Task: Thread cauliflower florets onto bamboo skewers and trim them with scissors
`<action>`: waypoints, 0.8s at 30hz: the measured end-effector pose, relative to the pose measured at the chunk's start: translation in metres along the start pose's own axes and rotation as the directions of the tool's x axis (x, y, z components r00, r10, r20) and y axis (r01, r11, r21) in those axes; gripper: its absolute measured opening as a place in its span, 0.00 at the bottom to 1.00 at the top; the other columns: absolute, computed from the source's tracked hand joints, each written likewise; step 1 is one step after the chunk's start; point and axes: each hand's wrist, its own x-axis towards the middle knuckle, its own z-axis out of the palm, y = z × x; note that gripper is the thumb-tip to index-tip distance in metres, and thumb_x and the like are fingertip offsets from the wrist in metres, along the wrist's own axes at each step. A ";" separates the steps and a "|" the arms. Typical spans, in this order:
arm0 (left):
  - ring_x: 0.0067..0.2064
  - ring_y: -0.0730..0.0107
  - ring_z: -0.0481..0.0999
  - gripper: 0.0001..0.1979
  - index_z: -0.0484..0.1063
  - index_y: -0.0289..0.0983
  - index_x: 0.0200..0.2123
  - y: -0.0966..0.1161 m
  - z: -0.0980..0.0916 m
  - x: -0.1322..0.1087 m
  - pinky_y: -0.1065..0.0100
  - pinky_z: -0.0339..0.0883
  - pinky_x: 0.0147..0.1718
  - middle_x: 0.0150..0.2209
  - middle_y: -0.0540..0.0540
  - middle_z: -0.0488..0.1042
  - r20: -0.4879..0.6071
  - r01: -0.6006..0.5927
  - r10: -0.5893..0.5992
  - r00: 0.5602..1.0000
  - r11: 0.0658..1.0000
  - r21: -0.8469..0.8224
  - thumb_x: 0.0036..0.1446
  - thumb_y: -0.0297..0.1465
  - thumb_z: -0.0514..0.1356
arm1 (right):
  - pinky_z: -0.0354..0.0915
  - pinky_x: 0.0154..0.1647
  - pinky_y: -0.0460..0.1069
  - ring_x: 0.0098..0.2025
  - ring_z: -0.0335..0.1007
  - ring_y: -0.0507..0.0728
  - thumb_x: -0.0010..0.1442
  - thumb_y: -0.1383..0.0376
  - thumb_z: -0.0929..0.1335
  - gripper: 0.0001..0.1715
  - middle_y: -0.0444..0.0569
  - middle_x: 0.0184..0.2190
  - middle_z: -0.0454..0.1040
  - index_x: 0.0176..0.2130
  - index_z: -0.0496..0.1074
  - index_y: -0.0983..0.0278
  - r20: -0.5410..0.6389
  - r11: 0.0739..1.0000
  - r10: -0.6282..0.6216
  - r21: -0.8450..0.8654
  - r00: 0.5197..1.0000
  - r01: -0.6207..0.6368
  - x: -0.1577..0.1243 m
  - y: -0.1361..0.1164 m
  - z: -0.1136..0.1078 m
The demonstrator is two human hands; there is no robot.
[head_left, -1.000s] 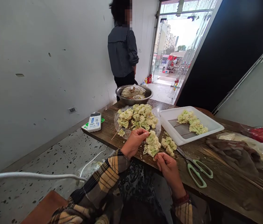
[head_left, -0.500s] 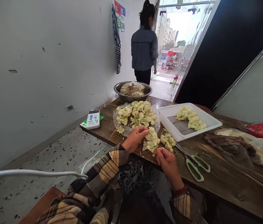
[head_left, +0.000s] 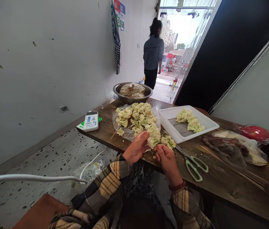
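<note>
My left hand (head_left: 138, 147) curls around a pale cauliflower piece (head_left: 153, 135) above the table's near edge, its thumb lying against the side. At the lower end of that piece, my right hand (head_left: 167, 160) is pinched closed; its fingers hide what they grip. Just behind my right hand lies another cauliflower cluster (head_left: 168, 142). A heap of cauliflower florets (head_left: 140, 116) rests on a clear plastic bag beyond my left hand. Green-handled scissors (head_left: 194, 165) lie to the right of my right hand, and thin wooden skewers (head_left: 251, 178) are farther right.
A white tray (head_left: 210, 126) holds cauliflower on sticks. Behind the heap stands a metal basin (head_left: 134, 100) with bagged food. A white payment box (head_left: 91, 121) is at the left corner; a brown cloth (head_left: 230, 151) and bags lie right. A person (head_left: 153, 54) stands near the doorway.
The cauliflower piece is raised and more upright, and my left hand has shifted from its top to its side. My right hand stays pinched below it. The person has moved farther off toward the door.
</note>
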 end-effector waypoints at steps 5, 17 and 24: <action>0.31 0.74 0.71 0.17 0.72 0.35 0.38 -0.001 0.012 -0.004 0.73 0.66 0.28 0.35 0.48 0.73 -0.035 -0.022 0.021 0.999 1.000 -0.013 0.45 0.34 0.68 | 0.53 0.23 0.45 0.20 0.53 0.49 0.64 0.52 0.61 0.20 0.37 0.17 0.58 0.30 0.69 0.63 -0.018 0.999 -0.026 -0.041 1.000 0.025 0.006 0.003 0.005; 0.27 0.74 0.71 0.13 0.73 0.33 0.32 -0.011 0.011 0.014 0.73 0.62 0.25 0.29 0.49 0.76 -0.203 -0.010 0.008 0.979 1.000 -0.008 0.37 0.25 0.66 | 0.55 0.24 0.46 0.22 0.57 0.50 0.63 0.55 0.62 0.20 0.39 0.18 0.62 0.27 0.70 0.64 -0.067 0.983 -0.062 -0.176 0.996 0.049 0.001 0.010 0.004; 0.29 0.74 0.72 0.18 0.71 0.36 0.38 -0.009 0.012 0.016 0.72 0.63 0.26 0.35 0.48 0.76 -0.168 -0.075 0.070 0.983 0.997 -0.027 0.39 0.24 0.66 | 0.54 0.23 0.45 0.20 0.56 0.50 0.63 0.54 0.62 0.19 0.39 0.17 0.61 0.30 0.73 0.64 -0.034 0.988 -0.054 -0.147 0.998 0.048 0.001 0.012 0.004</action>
